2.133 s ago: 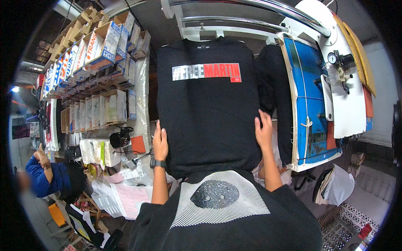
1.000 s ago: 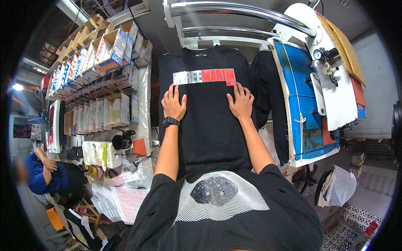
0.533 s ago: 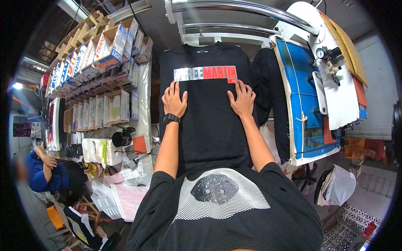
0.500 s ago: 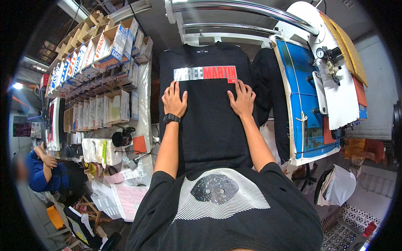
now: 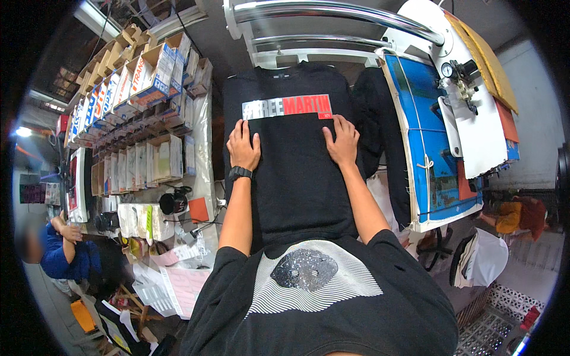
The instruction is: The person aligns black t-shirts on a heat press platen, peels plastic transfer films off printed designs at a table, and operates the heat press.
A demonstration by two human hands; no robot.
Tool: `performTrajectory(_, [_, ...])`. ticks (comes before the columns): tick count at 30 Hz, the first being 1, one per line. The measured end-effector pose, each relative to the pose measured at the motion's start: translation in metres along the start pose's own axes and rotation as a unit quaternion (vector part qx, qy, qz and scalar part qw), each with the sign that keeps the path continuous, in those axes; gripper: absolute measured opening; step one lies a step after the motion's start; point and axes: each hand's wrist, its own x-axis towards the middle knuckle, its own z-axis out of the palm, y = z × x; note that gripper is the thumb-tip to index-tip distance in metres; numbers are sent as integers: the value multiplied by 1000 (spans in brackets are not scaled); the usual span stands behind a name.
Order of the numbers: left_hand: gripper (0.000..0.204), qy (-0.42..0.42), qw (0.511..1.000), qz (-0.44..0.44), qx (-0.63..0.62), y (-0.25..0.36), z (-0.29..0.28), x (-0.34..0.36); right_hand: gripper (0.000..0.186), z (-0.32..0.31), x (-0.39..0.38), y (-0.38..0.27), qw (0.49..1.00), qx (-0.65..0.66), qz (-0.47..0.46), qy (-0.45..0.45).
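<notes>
A black sweatshirt point(image 5: 303, 184) lies spread out, neck end away from me, its right sleeve draped beside the body. Across the chest runs a silver and red strip of lettering point(image 5: 286, 105) with a small red tab at its lower right corner. My left hand point(image 5: 244, 146), a black watch point(image 5: 240, 172) on its wrist, rests flat on the cloth just below the strip's left end. Below the right end, my right hand point(image 5: 342, 142) also presses flat, thumb spread inward and fingertips near the red tab. Neither hand holds anything.
A machine with chrome bars point(image 5: 344, 18) and a pressure gauge point(image 5: 446, 70) stands behind and right, next to a blue panel point(image 5: 423, 142) tied with white string. Left are open cardboard boxes point(image 5: 151, 77), a black mug point(image 5: 173, 202) and a seated person in blue point(image 5: 74, 255).
The whole view has shifted slightly. My hands stay flat below the lettering strip, in nearly the same places on the sweatshirt. The person in blue has shifted their hands a little.
</notes>
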Motion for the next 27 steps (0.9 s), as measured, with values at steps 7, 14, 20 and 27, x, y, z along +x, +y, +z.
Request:
performTrajectory(7, [36,126,982,-21,-141,-13,-32,-19,20,-160,-42,19,985,74,-39,153])
performTrajectory(14, [27,28,858,-362,-362,-138,-55,-177,33,-332,-116,148,903,-186,264,283])
performTrajectory(20, [52,-231,882,-384,-143,-204,-26,-340,46,-332,-125,214,938,-253,145,186])
performTrajectory(27, [47,-399,717,-521,-235,-130,25,-451,43,-360,-110,216,939,-231,136,215])
